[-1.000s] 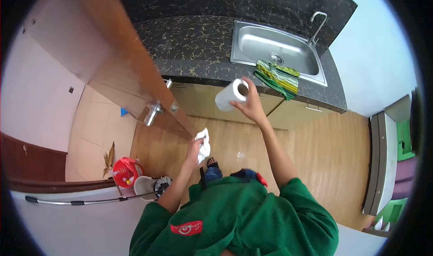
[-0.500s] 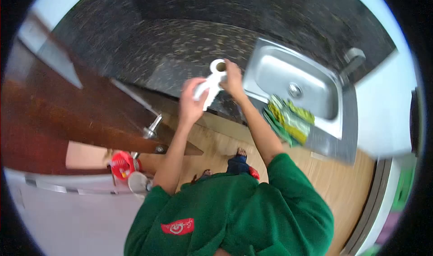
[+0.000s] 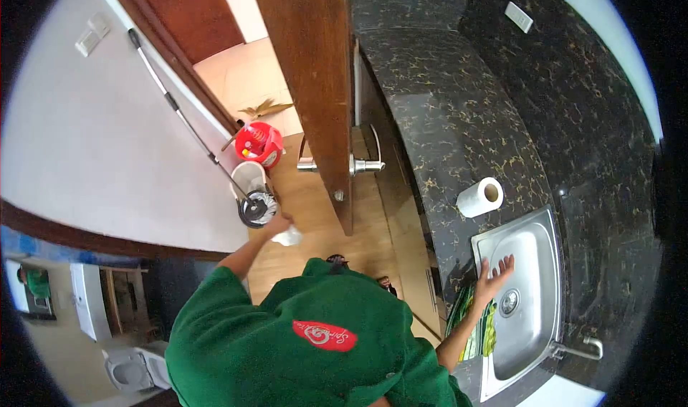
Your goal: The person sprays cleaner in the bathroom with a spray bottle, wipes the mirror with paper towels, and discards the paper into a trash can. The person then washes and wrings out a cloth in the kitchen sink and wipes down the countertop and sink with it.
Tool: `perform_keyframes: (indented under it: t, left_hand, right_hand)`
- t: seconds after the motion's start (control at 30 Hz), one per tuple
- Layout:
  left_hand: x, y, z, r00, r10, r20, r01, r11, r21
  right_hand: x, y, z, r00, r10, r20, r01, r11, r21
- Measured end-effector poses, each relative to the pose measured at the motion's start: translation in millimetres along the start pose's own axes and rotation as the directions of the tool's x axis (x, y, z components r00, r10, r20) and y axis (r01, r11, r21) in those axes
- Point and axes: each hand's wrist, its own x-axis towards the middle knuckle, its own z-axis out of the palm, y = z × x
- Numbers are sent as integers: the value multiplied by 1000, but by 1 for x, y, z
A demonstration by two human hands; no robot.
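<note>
My left hand (image 3: 276, 225) is closed around a crumpled piece of white paper towel (image 3: 289, 237), low on the left beside the mop bucket (image 3: 249, 179). My right hand (image 3: 493, 281), fingers spread and holding nothing, hovers above the near edge of the steel sink (image 3: 532, 269). On the dark marbled counter (image 3: 446, 149) the paper towel roll (image 3: 474, 200) stands on its end, a little beyond the sink and apart from both hands. Green and yellow cloths (image 3: 469, 335) lie at the sink's front edge, partly hidden by my right forearm.
A brown door (image 3: 312, 70) with metal handles stands open between the counter and the bucket. The mop (image 3: 174, 104) leans on the white wall with its head in the bucket. Behind it sits a red pail (image 3: 262, 146) holding bottles. The faucet (image 3: 577, 350) is at the sink's right end.
My view has swung left. Both hands have let go of the roll, which now stands on the counter. The left hand has carried a piece of paper towel over toward the bucket.
</note>
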Motion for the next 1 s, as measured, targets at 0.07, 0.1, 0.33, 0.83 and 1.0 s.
perform_keyframes:
  t: [0.07, 0.1, 0.33, 0.83, 1.0]
  left_hand:
    - [19, -49, 2, 964, 209, 167, -245, 940, 239]
    - [38, -79, 14, 855, 395, 335, -504, 784, 362]
    - [33, 241, 69, 832, 269, 485, 57, 828, -558]
    - [-125, 557, 188, 144, 688, 711, -173, 725, -667]
    - [-214, 605, 337, 67, 828, 556, -775, 394, -494]
  right_hand:
    - [-9, 7, -7, 1000, -25, -10, 24, 994, -103]
    - [-19, 11, -20, 999, -15, -47, 6, 985, -174]
    - [-86, -97, -33, 922, -154, 356, 148, 988, 46]
    - [-261, -56, -365, 520, 111, -847, -321, 944, -74]
    - [-305, 26, -580, 177, -375, -910, -13, 924, -383]
